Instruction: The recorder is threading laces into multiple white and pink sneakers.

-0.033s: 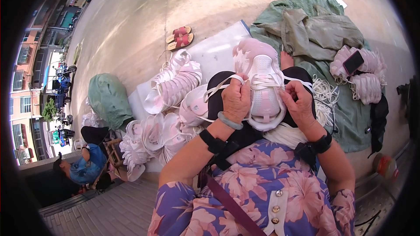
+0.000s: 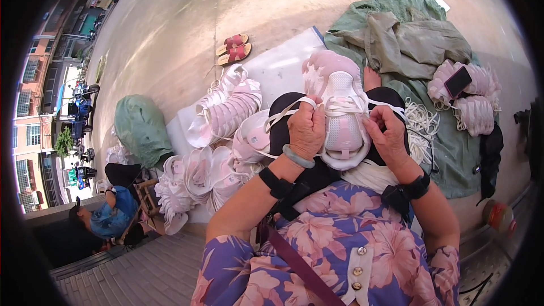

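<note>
My left hand (image 2: 306,127) pinches a white lace (image 2: 286,114) at the upper edge of the pink-and-white shoe (image 2: 340,113) resting on my lap, and my right hand (image 2: 388,136) grips the other lace end on the opposite side, fingers closed on it. Crossings already run over the upper eyelets, so I judge the lacing well underway but not tied off. To my left sit rows of shoes (image 2: 226,107) and a loose heap (image 2: 192,181); more laces (image 2: 422,124) lie at my right.

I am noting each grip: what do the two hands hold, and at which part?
Both hold the white laces of a pink and white shoe: left hand at its left side, right hand at its right.
</note>
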The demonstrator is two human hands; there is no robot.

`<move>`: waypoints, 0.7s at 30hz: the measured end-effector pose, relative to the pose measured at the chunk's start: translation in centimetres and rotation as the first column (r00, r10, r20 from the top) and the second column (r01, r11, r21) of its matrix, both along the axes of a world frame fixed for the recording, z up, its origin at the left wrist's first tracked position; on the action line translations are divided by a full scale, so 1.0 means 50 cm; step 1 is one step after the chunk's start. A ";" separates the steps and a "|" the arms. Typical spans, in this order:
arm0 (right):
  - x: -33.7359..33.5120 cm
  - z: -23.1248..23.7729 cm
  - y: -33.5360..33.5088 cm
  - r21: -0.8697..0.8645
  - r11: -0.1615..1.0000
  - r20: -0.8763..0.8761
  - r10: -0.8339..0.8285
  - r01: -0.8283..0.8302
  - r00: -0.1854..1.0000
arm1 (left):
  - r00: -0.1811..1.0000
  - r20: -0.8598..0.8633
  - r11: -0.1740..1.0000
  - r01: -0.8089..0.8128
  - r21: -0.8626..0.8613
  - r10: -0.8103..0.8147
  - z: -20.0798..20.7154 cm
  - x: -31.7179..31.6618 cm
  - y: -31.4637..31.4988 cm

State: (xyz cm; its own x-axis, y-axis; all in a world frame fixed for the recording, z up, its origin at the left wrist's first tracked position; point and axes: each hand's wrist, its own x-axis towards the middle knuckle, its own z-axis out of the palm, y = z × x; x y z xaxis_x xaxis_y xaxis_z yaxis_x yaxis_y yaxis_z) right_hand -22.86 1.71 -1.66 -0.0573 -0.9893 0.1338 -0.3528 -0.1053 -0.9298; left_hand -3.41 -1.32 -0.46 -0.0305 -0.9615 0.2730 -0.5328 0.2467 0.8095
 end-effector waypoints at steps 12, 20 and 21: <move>-0.001 -0.014 0.002 -0.033 0.999 -0.003 0.005 -0.005 1.000 | 0.993 0.098 0.998 0.057 0.040 -0.061 -0.007 0.003 0.000; 0.017 0.060 -0.033 -0.272 0.955 -0.219 0.056 -0.116 0.974 | 0.943 0.278 0.981 0.158 0.114 -0.184 0.062 0.022 0.023; 0.031 0.068 -0.035 -0.280 0.953 -0.220 0.057 -0.119 0.974 | 0.923 0.343 0.953 0.246 -0.179 -0.174 0.063 0.018 0.028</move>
